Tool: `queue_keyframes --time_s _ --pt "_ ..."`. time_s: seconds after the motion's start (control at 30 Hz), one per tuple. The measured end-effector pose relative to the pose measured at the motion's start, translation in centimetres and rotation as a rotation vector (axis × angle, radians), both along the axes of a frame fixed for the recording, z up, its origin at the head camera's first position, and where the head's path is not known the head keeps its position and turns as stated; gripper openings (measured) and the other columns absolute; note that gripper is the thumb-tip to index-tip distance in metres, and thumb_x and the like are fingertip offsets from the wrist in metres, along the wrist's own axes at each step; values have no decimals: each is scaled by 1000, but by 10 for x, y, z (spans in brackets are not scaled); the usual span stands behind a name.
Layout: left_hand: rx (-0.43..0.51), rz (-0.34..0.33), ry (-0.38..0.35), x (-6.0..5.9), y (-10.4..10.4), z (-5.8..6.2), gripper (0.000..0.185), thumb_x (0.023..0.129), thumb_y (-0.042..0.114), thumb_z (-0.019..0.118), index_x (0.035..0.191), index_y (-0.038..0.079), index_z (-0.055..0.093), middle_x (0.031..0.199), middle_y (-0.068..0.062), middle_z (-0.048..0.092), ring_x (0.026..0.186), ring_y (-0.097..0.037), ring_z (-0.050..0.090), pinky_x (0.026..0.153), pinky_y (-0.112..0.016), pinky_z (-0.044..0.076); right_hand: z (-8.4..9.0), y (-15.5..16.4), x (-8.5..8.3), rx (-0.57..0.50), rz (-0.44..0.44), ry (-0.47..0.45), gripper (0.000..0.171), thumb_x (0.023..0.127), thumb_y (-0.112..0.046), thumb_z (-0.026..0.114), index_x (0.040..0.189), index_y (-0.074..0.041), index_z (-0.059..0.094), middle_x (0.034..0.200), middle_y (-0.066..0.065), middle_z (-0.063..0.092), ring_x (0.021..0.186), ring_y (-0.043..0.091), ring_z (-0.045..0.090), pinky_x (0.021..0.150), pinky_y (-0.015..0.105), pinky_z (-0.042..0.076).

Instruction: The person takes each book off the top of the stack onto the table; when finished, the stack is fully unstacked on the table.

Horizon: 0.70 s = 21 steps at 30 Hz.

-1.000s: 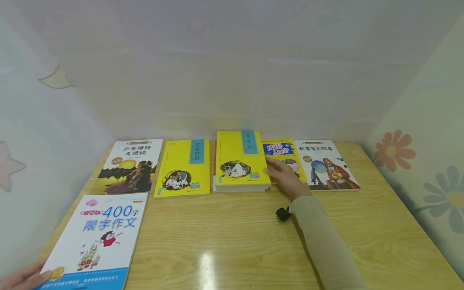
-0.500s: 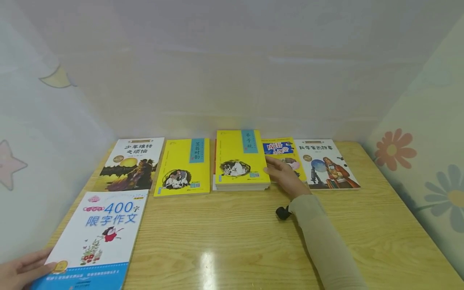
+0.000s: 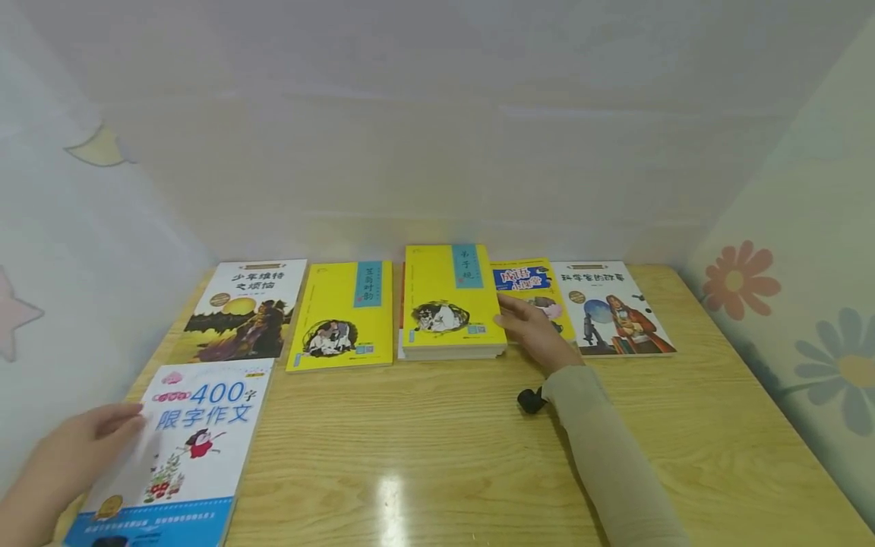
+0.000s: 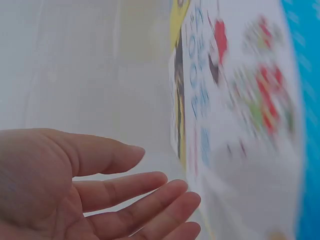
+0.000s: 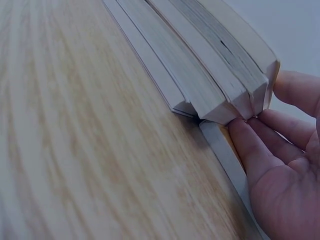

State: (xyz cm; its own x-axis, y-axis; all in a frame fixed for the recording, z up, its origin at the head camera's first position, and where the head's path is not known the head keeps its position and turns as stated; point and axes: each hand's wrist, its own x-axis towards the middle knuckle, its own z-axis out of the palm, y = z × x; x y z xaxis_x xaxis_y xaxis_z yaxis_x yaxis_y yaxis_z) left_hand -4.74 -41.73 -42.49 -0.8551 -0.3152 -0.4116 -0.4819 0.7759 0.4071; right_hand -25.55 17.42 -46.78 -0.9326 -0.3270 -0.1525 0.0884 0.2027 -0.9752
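My left hand (image 3: 75,448) hovers over the left edge of a white composition book (image 3: 205,410) with a blue bottom band. In the left wrist view its fingers (image 4: 150,200) are spread loosely, with nothing between them and the thumb. My right hand (image 3: 540,330) rests against the right side of a stack of books topped by a yellow book (image 3: 447,304). From the right wrist view, the thumb lies by the top cover's edge and the fingers (image 5: 252,147) touch the sides of the stacked books (image 5: 200,65) below.
A white-covered book (image 3: 242,311) and a yellow book (image 3: 342,315) lie left of the stack. To its right are a yellow-and-blue book (image 3: 522,281) and a book with an astronomer cover (image 3: 615,311). All lie on a wooden table (image 3: 410,448) between pale walls.
My left hand has let go of the composition book's lower left corner and moved up along its left edge. The book shifted slightly up before that. My right hand stays by the stack.
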Motion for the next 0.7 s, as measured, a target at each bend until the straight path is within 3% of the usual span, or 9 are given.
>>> queue_keyframes --time_s 0.13,0.23,0.3,0.37,0.5,0.6,0.7 --pt "-14 -167 221 -34 47 12 62 107 39 48 142 -12 45 135 -41 48 115 -56 51 89 -68 47 -1 1 -2 -2 4 -2 64 99 -39 66 156 -29 40 155 -7 44 139 18 46 119 44 33" --pt "40 -262 372 -59 86 12 52 107 32 50 142 -7 50 132 -33 58 117 -51 57 88 -62 52 -2 1 -4 -20 18 -8 64 99 -39 66 156 -29 39 155 -7 44 138 18 47 119 44 33" --pt "96 -305 432 -78 111 11 48 107 27 52 144 -4 50 132 -28 61 118 -47 59 89 -58 54 -3 1 -4 -22 14 -9 64 99 -39 66 156 -29 39 155 -8 44 138 17 48 119 44 33" --pt "171 -340 452 -96 133 11 47 107 25 52 145 -3 50 131 -24 63 118 -43 60 89 -53 56 -3 1 -4 -23 7 -10 64 98 -39 67 156 -29 40 154 -8 45 137 17 48 119 44 33" --pt "395 -360 425 -134 169 7 49 107 23 53 149 -2 46 136 -22 60 120 -39 62 94 -50 56 -4 1 -4 -14 -8 -24 66 97 -41 69 155 -29 41 153 -9 47 137 16 48 120 45 31" --pt "586 -339 374 -162 192 2 48 107 20 52 149 -3 45 140 -25 56 123 -38 60 99 -47 54 -4 2 -4 -14 -12 -37 68 95 -43 70 155 -30 41 152 -9 47 138 16 47 120 45 29" --pt "715 -278 324 -185 215 -5 47 107 18 53 148 -4 46 142 -24 55 127 -36 57 102 -43 52 -4 2 -3 -20 -19 -41 67 95 -42 71 154 -30 42 151 -9 49 137 16 48 120 45 29"
